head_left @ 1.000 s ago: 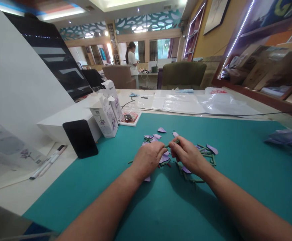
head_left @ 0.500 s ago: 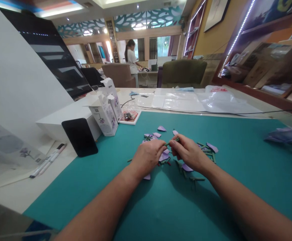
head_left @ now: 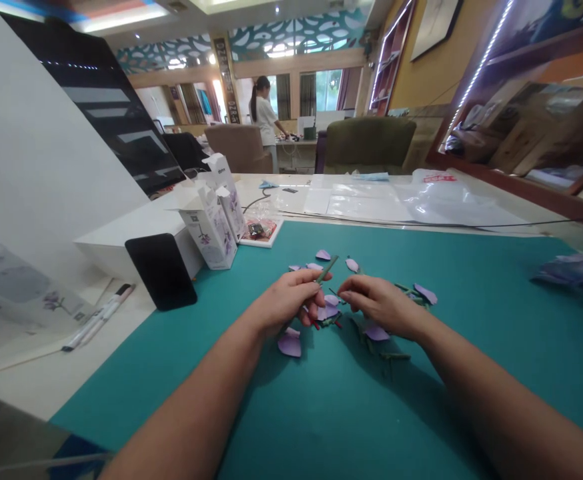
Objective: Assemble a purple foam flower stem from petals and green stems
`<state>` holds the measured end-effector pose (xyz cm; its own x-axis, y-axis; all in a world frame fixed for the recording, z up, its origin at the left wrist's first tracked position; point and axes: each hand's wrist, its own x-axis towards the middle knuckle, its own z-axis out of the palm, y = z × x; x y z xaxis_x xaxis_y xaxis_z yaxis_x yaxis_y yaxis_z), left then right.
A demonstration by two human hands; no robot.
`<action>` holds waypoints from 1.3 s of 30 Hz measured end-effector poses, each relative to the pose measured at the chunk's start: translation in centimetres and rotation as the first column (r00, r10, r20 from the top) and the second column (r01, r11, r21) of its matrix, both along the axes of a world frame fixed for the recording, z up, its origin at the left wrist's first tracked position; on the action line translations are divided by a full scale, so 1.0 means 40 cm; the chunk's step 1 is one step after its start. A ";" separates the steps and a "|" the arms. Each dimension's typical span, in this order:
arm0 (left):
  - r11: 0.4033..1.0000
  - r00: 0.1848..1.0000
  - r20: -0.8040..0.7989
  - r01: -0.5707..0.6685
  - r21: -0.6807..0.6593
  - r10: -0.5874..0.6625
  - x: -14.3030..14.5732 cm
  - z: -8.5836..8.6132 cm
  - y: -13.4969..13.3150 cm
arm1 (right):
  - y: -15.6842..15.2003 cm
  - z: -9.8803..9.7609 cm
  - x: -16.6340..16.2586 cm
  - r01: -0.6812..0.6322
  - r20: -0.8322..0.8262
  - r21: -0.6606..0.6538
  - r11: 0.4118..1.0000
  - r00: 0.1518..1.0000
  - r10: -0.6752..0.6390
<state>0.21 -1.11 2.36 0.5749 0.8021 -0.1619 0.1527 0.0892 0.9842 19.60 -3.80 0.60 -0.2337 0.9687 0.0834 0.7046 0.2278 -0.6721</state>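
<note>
Green stem (head_left: 327, 269), gripped in the left hand (head_left: 289, 303): pinched between thumb and fingertips, upper end projecting beyond the grip, tilted up and to the right, above the mat. The left grip is closed on the stem. The right hand (head_left: 379, 307) sits just beside it, half open, with fingers loosely curled and pointing left. Its fingertips (head_left: 346, 287) are near the stem's lower part, with no visible contact. No item can be seen in the right hand.

Both hands are above a teal mat (head_left: 471, 320). Lilac paper petals (head_left: 289, 345) lie scattered around and under the hands, one just below the left hand. Short green stems (head_left: 395, 357) lie beneath and to the right of the right hand. Small red-tipped pieces (head_left: 313, 320) lie under the left fingers.

Left of the mat stand white flower-printed boxes (head_left: 206, 227), with a black phone (head_left: 161, 272) and two marker pens (head_left: 99, 327) nearby. Plastic sheets (head_left: 361, 203) lie beyond the mat. A co-worker (head_left: 265, 117) stands far back at a bench.
</note>
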 end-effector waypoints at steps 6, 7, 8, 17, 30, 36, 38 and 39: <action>0.968 0.972 0.229 0.002 -0.250 0.057 -0.004 0.015 -0.003 | 0.003 -0.031 -0.005 -0.042 0.363 0.006 0.999 0.931 0.037; 0.966 0.968 0.243 0.002 -0.257 0.062 -0.005 0.017 -0.003 | 0.001 -0.033 -0.009 -0.046 0.395 0.004 0.999 0.918 0.041; 0.965 0.966 0.251 0.002 -0.264 0.066 -0.005 0.017 -0.003 | -0.003 -0.035 -0.015 -0.048 0.424 0.002 0.999 0.905 0.042; 0.972 0.967 0.251 0.021 -0.235 0.040 -0.005 0.012 -0.002 | -0.024 -0.038 -0.068 -0.003 0.619 -0.004 1.000 0.786 0.005; 0.877 0.959 -0.244 -0.010 0.480 0.145 -0.010 -0.013 0.010 | -0.032 -0.025 -0.081 -0.020 0.674 -0.027 0.999 0.738 0.032; 0.722 0.884 -0.389 0.090 0.686 0.259 -0.002 -0.034 0.015 | -0.025 -0.041 -0.070 -0.050 0.658 0.004 0.999 0.752 0.034; 0.695 0.861 -0.419 0.114 0.710 0.287 -0.001 -0.036 0.016 | -0.024 -0.041 -0.068 -0.054 0.635 0.041 0.998 0.773 0.015; 0.691 0.847 -0.436 0.120 0.713 0.303 -0.001 -0.037 0.016 | -0.024 -0.038 -0.067 -0.048 0.615 0.068 0.997 0.789 -0.004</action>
